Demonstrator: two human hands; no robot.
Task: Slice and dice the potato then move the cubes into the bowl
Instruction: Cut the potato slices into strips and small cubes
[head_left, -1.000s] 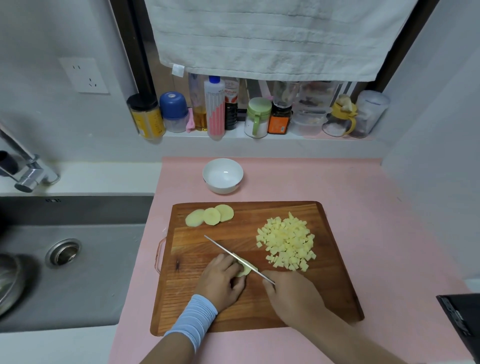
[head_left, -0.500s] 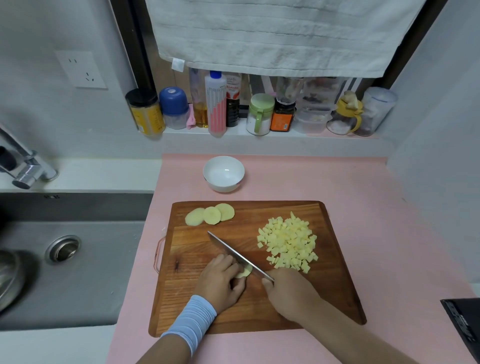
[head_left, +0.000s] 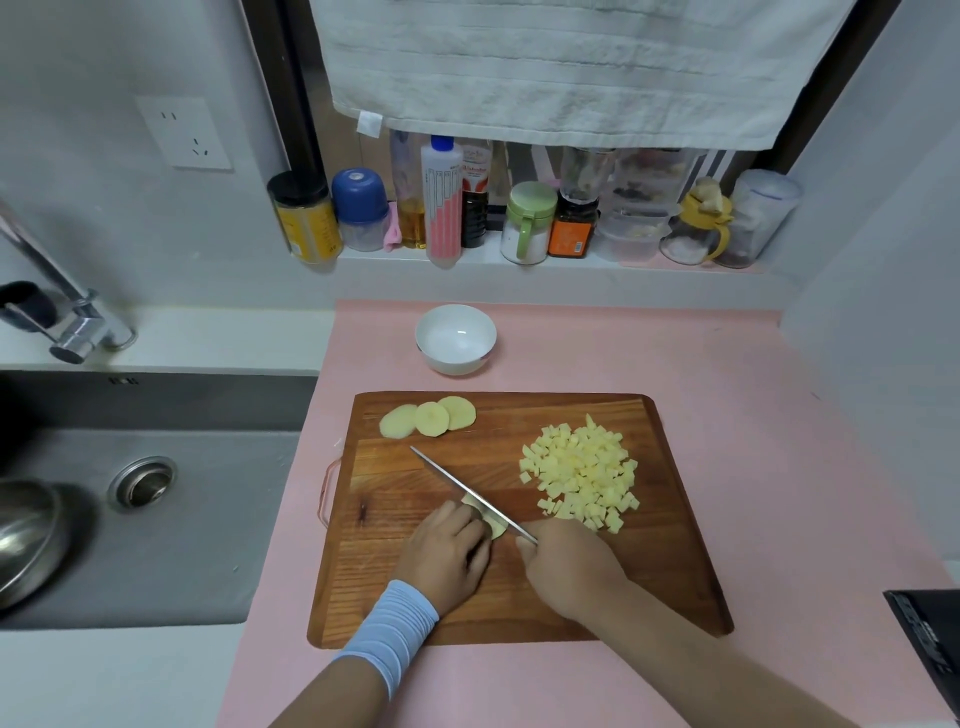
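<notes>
Near the front middle of the cutting board (head_left: 675, 571), the left hand (head_left: 447, 558), a blue wristband (head_left: 389, 629) at the wrist, arches over a potato piece (head_left: 497, 529) with its fingers (head_left: 465, 525) curled onto it. The right hand (head_left: 571, 566) is clenched round the handle of a knife (head_left: 467, 491), the blade slanting across that piece, tip towards the board's far left. Diced cubes (head_left: 582, 478) are heaped on the board's right half; three slices (head_left: 428, 418) overlap at its far left. The bowl (head_left: 456, 338) stands on the pink surface (head_left: 753, 441) just beyond the board's far edge.
</notes>
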